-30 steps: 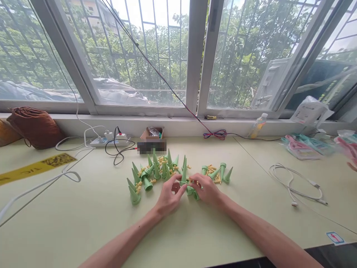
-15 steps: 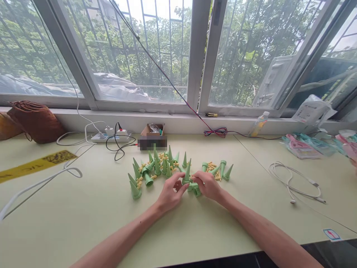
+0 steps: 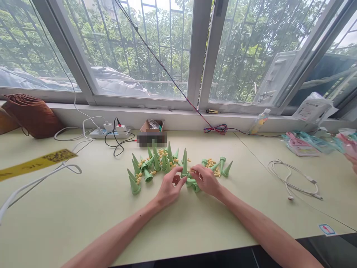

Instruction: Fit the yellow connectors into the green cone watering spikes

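Observation:
Between my hands a light green plastic cone (image 3: 184, 166) points upward. My left hand (image 3: 170, 186) grips its lower rim between thumb and fingers. My right hand (image 3: 205, 179) pinches a small yellow plastic piece (image 3: 192, 171) against the cone's right side; the fingers hide most of it. Just below, more green cones (image 3: 196, 187) lie on their sides, partly behind my right hand. To the left stands a cluster of green cones (image 3: 156, 163), some fitted with yellow pieces. Beyond my right hand, loose yellow pieces (image 3: 216, 172) lie among several cones (image 3: 227, 169).
On the pale green table (image 3: 156, 230) a small cardboard box (image 3: 152, 125) sits at the back, near a power strip (image 3: 110, 133). A white cable (image 3: 295, 182) lies coiled at right. A bottle (image 3: 260, 121), bagged pink items (image 3: 302, 144) and a brown pouch (image 3: 32, 116) stand along the window.
The held cone tilted slightly right half a second ago and is nearly upright again now. Both hands keep their grips. The camera view has shifted a little.

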`<state>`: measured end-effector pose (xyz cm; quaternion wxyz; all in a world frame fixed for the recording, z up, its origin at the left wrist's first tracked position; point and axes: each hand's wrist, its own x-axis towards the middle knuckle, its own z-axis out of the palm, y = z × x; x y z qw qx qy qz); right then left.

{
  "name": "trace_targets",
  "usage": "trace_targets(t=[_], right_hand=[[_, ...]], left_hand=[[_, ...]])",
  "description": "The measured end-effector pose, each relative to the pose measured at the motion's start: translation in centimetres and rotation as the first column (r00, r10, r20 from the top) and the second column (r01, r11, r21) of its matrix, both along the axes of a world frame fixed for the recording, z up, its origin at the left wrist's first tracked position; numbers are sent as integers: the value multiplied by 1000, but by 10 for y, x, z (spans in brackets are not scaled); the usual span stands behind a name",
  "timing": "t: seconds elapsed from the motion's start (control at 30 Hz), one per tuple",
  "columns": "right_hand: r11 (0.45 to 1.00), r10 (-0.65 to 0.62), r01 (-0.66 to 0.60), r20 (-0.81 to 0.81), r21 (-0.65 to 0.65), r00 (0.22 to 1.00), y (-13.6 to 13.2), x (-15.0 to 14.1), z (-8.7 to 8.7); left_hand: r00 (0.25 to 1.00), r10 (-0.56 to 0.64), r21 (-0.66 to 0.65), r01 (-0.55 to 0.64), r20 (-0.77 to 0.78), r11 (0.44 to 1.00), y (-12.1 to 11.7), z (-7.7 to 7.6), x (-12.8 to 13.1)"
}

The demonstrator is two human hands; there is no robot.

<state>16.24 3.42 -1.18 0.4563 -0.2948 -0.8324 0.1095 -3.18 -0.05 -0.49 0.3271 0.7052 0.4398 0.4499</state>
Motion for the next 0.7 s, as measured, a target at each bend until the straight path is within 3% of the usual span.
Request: trace_targets(t=[0.13,0.7], right_hand=[[1000,9,-9,-14,7,1000,2,0,-2],[994,-19,10,80,105,997,5,4,-5]], left_hand=[[999,3,-45,0,55,999,0,1,1],[1000,-18,44,17,18,999,1,-5,-1]])
